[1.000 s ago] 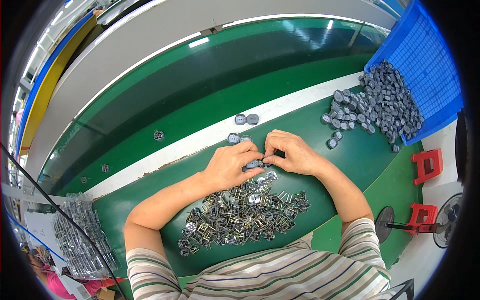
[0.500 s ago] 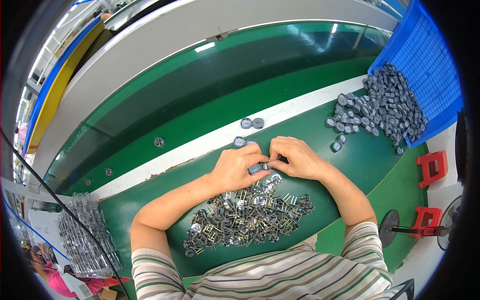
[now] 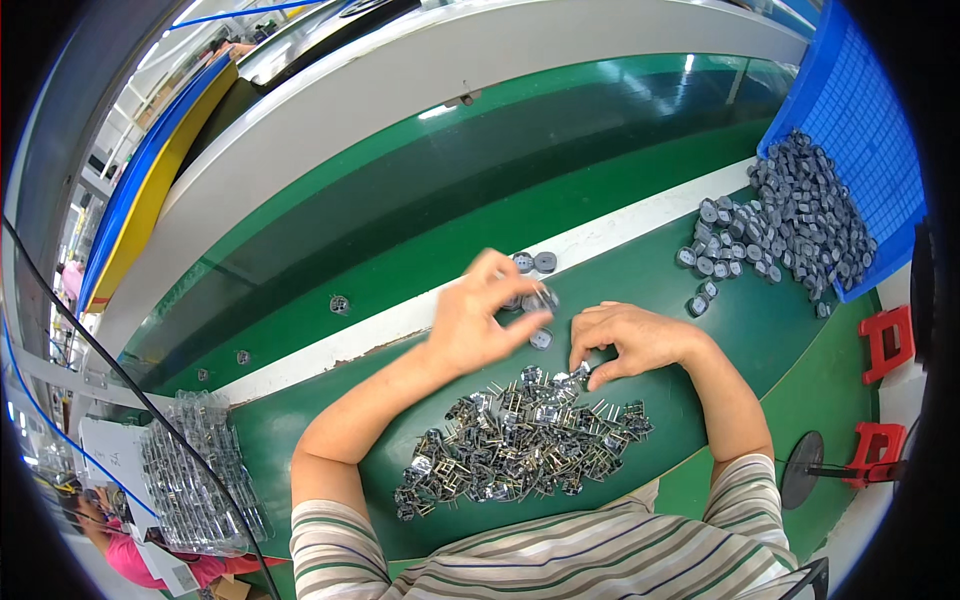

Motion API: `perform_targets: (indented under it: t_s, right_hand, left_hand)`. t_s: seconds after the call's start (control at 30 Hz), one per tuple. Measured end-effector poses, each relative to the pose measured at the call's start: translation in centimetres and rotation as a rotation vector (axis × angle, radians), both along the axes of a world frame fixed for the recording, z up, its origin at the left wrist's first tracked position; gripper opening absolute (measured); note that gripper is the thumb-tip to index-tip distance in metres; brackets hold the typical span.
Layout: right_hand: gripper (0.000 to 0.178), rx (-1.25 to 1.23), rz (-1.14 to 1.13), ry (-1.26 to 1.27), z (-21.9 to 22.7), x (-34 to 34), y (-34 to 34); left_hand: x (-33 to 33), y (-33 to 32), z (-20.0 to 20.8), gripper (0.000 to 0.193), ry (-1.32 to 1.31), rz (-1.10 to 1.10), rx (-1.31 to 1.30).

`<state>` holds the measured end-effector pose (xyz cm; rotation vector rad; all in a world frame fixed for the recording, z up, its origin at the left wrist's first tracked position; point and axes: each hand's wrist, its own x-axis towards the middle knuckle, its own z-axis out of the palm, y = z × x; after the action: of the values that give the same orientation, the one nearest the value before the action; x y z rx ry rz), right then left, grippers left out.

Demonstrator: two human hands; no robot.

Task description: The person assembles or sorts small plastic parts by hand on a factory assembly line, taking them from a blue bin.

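My left hand (image 3: pixel 475 318), smeared by motion, is raised near the white strip. Between its thumb and forefinger is a blurred round grey piece (image 3: pixel 541 297) with a shiny glint. A round grey plastic housing (image 3: pixel 541 339) lies on the green mat just below the thumb. My right hand (image 3: pixel 630 343) is at the far right edge of the metal heap, thumb and fingertips closed on a small shiny metal pin part (image 3: pixel 580 372). The heap of metal pin parts (image 3: pixel 520 440) spreads in front of my body. Two more grey housings (image 3: pixel 545 262) sit on the white strip.
A blue basket (image 3: pixel 830 130) tipped on its side at the right spills a heap of grey housings (image 3: pixel 810 210). Beyond the white strip (image 3: pixel 350 358), a few shiny parts (image 3: pixel 340 305) lie on the green belt. Stacked clear trays (image 3: pixel 200 475) stand left; red stools (image 3: pixel 885 345) stand right.
My hands have separated: the left went up toward the white strip with the round grey piece, the right down to the heap, onto a metal pin part. The whole view has shifted slightly.
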<state>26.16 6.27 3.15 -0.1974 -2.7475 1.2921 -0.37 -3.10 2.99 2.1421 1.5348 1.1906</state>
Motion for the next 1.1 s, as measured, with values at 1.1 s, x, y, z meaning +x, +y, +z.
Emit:
perform_targets:
  t_s: [1.1]
  right_hand:
    - [0.019,0.227,-0.726,-0.040,-0.4,0.0,0.2]
  left_hand:
    - [0.4,0.1,-2.3,0.041,0.165,-0.192,-0.048]
